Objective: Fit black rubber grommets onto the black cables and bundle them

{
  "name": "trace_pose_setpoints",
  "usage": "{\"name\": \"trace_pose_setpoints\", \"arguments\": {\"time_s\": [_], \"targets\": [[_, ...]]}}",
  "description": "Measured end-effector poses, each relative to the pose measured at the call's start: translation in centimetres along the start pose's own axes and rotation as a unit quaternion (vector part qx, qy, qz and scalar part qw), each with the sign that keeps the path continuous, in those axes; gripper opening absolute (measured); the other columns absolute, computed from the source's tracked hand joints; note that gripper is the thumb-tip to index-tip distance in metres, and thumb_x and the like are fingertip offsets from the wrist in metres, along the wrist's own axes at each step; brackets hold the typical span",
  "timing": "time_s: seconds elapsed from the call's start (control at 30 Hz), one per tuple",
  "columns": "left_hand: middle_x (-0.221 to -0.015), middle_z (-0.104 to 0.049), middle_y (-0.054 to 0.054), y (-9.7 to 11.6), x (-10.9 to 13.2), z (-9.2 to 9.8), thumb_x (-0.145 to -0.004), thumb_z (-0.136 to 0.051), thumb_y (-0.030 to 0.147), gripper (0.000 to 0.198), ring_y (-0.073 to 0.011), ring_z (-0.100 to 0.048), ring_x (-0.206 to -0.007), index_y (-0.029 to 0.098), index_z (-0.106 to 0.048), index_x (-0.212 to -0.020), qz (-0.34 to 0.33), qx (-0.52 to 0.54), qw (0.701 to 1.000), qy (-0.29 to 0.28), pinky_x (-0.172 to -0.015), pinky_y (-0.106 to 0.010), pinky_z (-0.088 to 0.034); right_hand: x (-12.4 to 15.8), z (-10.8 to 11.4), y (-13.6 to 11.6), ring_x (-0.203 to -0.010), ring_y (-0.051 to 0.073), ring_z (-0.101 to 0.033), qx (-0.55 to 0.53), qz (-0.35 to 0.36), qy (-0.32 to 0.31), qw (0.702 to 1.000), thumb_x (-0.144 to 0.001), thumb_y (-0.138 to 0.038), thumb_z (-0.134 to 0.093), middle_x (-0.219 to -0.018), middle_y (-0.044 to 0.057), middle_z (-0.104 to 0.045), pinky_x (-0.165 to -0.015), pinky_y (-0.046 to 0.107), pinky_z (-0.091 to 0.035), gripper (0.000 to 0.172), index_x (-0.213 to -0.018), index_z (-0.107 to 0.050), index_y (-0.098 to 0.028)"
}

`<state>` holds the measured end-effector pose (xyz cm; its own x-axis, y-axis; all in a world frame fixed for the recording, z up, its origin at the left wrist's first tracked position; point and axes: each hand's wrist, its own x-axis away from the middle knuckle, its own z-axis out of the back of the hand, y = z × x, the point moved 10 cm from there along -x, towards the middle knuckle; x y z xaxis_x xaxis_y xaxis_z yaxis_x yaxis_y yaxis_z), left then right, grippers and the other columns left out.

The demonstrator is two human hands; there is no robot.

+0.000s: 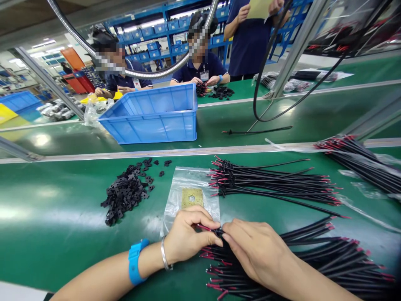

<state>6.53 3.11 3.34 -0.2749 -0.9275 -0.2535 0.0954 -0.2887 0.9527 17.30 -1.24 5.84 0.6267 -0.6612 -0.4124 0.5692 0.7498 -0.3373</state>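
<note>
Pinching one black cable [218,231] near its end with both hands, above the green tabletop [62,238], just below the middle of the view toward five o'clock. Gripping from the nine o'clock side with thumb and forefinger of the left hand [189,234], and clasping from the three o'clock side with thumb and curled fingers of the right hand [261,251]. Probably fitting a small black piece onto the cable near its end, to judge by the loose black pieces [123,194] heaped toward ten o'clock from the hands and by similar dark lumps near the ends in the cable bundle [269,180] toward one o'clock. Hard to tell behind the fingertips whether seated fully or only started. Calling next, it seems, for a steady left pinch and a firm, straight push or pull with the right, without kinking or snagging the red wire. Looking slim, round and dark at the grip, with a thin strand of red pointing out toward nine o'clock; vanishing beneath the right hand beyond that, too covered to follow. Matching in colour the fanned cable pile [341,251] toward four o'clock, also black with red ends. Lying toward eleven o'clock, just beyond the left hand: a yellowish plate [187,196] with a hole, on a clear plastic bag [184,177].
</note>
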Motion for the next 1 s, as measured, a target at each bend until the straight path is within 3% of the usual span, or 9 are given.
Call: {"name": "trace_pose_setpoints", "arguments": {"time_s": [0.33, 0.47, 0.63, 0.77, 1.0], "targets": [[-0.069, -0.070, -0.005, 0.5, 0.3, -0.2, -0.058, -0.088, 0.028, 0.023, -0.0136, -0.066, -0.062, 0.016, -0.076, -0.074, -0.036, 0.008, 0.999, 0.010, -0.059, -0.023, -0.052, -0.1, -0.4, 0.0, -0.054, 0.012, -0.045, -0.040, -0.006, 0.001, 0.999, -0.097, -0.014, -0.035, -0.064, -0.001, -0.051, -0.053, 0.026, -0.034, 0.024, -0.077, -0.048, -0.020], [-0.071, -0.068, -0.004, -0.1, 0.3, -0.2, -0.059, -0.088, 0.024, 0.023, -0.0129, -0.064, -0.065, 0.017, -0.075, -0.077, -0.020, -0.002, 1.000, 0.009, -0.062, -0.023, -0.052, -0.1, -0.2, 0.4, -0.056, 0.012, -0.048, -0.046, -0.012, -0.001, 0.999, -0.097, -0.014, -0.035, -0.067, 0.000, -0.055, -0.055, 0.026, -0.036, 0.023, -0.081, -0.050, -0.019], [-0.089, -0.068, -0.006, -1.3, 0.5, -0.2, -0.058, -0.087, 0.019, 0.052, -0.0156, -0.068, -0.077, 0.018, -0.064, -0.105, 0.037, 0.051, 0.998, -0.017, -0.070, -0.026, -0.056, -0.2, 0.6, 1.0, -0.057, 0.013, -0.051, -0.023, -0.011, 0.012, 1.000, -0.098, -0.016, -0.037, -0.069, 0.001, -0.058, -0.056, 0.026, -0.037, 0.019, -0.091, -0.055, -0.018], [-0.092, -0.072, -0.008, -0.9, 0.8, -0.2, -0.071, -0.071, 0.012, 0.039, -0.0165, -0.070, -0.082, 0.017, -0.056, -0.107, 0.018, 0.064, 0.998, -0.020, -0.074, -0.027, -0.058, -0.2, 0.4, 1.1, -0.058, 0.014, -0.052, -0.012, -0.011, 0.005, 1.000, -0.098, -0.017, -0.037, -0.069, 0.001, -0.058, -0.057, 0.026, -0.038, 0.021, -0.091, -0.057, -0.018], [-0.086, -0.076, -0.006, -0.2, 1.1, -0.2, -0.074, -0.066, 0.009, 0.032, -0.0155, -0.073, -0.075, 0.019, -0.054, -0.103, -0.033, -0.028, 0.999, 0.005, -0.069, -0.025, -0.060, -0.2, -0.2, 0.7, -0.056, 0.013, -0.051, -0.002, -0.009, -0.004, 1.000, -0.099, -0.016, -0.034, -0.065, 0.001, -0.056, -0.055, 0.026, -0.037, 0.025, -0.087, -0.056, -0.017]]}}
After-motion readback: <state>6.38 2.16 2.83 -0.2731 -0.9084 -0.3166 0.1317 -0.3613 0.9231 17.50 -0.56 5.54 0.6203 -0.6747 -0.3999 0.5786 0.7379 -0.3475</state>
